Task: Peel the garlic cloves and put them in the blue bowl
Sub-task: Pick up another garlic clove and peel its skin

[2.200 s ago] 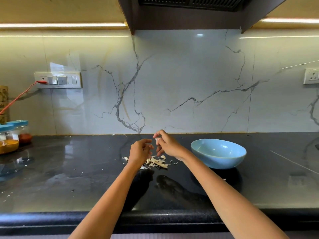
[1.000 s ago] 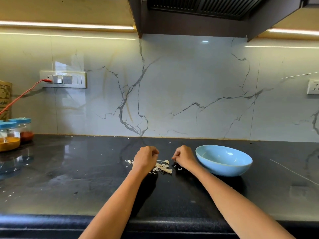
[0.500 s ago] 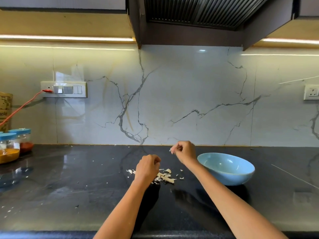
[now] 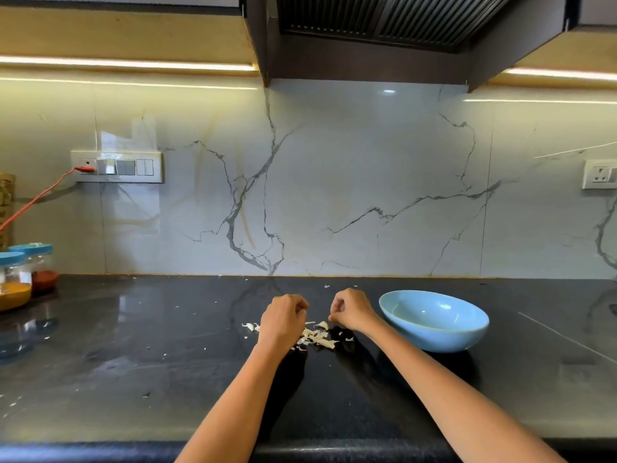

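Curled right hand, lowered since a moment ago beside pale papery garlic skins; contents unclear; glossy blue bowl seemingly empty.

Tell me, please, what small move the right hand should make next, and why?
Probably the right hand should pinch one more piece from the garlic pile. Its fingers are curled just above the pile's right edge, and whether they already hold something cannot be told. The blue bowl, right beside it, shows no cloves inside. The left hand rests curled over the pile's left part.
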